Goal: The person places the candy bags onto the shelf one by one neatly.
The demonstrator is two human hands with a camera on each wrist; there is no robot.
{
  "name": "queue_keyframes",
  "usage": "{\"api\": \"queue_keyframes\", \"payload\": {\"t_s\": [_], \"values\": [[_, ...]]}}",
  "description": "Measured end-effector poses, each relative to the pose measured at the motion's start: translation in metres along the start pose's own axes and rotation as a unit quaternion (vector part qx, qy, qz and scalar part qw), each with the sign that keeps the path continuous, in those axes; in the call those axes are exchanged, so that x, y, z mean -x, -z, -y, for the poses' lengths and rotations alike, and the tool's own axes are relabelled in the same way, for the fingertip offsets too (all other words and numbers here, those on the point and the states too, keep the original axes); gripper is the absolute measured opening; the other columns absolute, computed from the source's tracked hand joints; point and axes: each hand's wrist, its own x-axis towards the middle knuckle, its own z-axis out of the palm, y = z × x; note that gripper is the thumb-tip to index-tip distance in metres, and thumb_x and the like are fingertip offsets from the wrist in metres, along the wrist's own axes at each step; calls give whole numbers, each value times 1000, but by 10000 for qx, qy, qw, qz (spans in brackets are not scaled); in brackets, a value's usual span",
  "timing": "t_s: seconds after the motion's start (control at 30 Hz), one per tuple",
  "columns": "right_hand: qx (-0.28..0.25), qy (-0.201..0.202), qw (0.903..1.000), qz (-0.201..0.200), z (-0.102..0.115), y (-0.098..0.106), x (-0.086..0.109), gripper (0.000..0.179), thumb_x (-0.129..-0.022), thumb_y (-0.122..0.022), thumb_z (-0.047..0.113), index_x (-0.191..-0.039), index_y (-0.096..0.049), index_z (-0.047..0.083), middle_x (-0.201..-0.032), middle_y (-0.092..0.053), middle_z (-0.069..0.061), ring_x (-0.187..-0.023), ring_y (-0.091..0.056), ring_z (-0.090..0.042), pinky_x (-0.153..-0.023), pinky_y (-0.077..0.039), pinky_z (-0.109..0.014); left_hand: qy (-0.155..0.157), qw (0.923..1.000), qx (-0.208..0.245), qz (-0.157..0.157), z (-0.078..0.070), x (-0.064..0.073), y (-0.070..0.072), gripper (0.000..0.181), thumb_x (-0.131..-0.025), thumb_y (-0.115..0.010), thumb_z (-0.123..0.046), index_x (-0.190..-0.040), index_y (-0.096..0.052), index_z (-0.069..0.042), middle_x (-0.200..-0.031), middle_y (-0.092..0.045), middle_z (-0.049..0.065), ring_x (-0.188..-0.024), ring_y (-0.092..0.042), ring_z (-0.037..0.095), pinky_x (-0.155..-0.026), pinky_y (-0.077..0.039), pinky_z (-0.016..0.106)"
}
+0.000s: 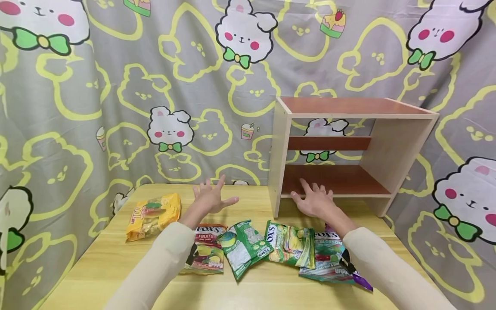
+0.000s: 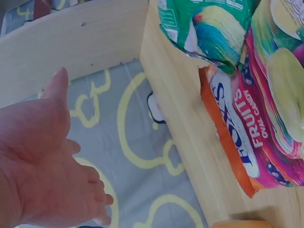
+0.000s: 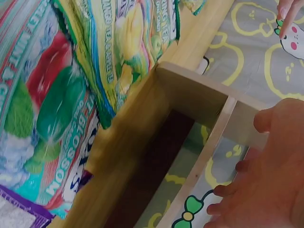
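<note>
My left hand (image 1: 209, 199) is held out with its fingers spread, holding nothing, above the table beyond a red Fox's Fruits candy bag (image 1: 209, 249). My right hand (image 1: 315, 203) also has its fingers apart and holds nothing; it hovers before the lower board of a small wooden shelf (image 1: 337, 178). Whether it touches the board I cannot tell. Between the forearms lie a green candy bag (image 1: 245, 247) turned at an angle and a yellow-green Fox's bag (image 1: 290, 243). A teal Fox's Blossom bag (image 1: 323, 256) lies partly under my right forearm.
At the table's left stands or leans a yellow bag marked 100 (image 1: 153, 217). The shelf has a brown top (image 1: 341, 105) and pale side panels, and sits at the back right of the wooden table (image 1: 228, 295). A patterned grey curtain (image 1: 209, 99) hangs behind.
</note>
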Motion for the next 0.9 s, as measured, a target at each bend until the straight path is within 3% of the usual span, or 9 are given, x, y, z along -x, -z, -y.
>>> {"api": "queue_keyframes", "payload": {"t_s": [0.23, 0.43, 0.57, 0.73, 0.9], "values": [[-157, -110, 9998, 3, -13, 8, 1, 75, -106, -37, 49, -161, -15, 4, -157, -23, -41, -142, -20, -64, -114, -16, -79, -265, 9986, -49, -448, -20, -7, -5, 99, -93, -53, -70, -165, -6, -20, -162, -17, 36, -150, -13, 55, -123, -5, 68], [-476, -443, 9978, 136, -30, 16, -1, 73, -107, -31, 43, -158, -10, -5, -155, -24, -43, -138, -30, -62, -113, -29, -72, -492, 9974, 2, -522, -54, -9, -7, 102, -92, -53, -72, -165, -1, -24, -162, -19, 34, -151, -17, 52, -123, -11, 67], [-451, -692, 9964, 190, -50, 22, -2, 78, -108, -26, 43, -153, -6, -18, -147, -30, -49, -131, -40, -62, -108, -39, -68, -659, 9966, 225, -441, -79, -10, -9, 106, -91, -55, -72, -164, 4, -25, -162, -22, 33, -150, -19, 52, -124, -11, 66], [-335, -963, 9947, 96, -79, 27, -4, 79, -109, -23, 40, -146, -7, -28, -140, -31, -55, -126, -41, -65, -104, -42, -69, -693, 9947, 550, -517, -105, -16, -17, 111, -90, -57, -72, -163, 10, -24, -161, -25, 33, -149, -23, 51, -124, -16, 63], [-456, -1255, 9910, 12, -102, 31, -5, 77, -108, -22, 38, -142, -9, -30, -137, -30, -57, -125, -39, -66, -104, -41, -70, -720, 9861, 1218, -869, -121, -18, -25, 110, -89, -59, -72, -164, 5, -21, -155, -33, 37, -146, -29, 53, -123, -23, 61]]}}
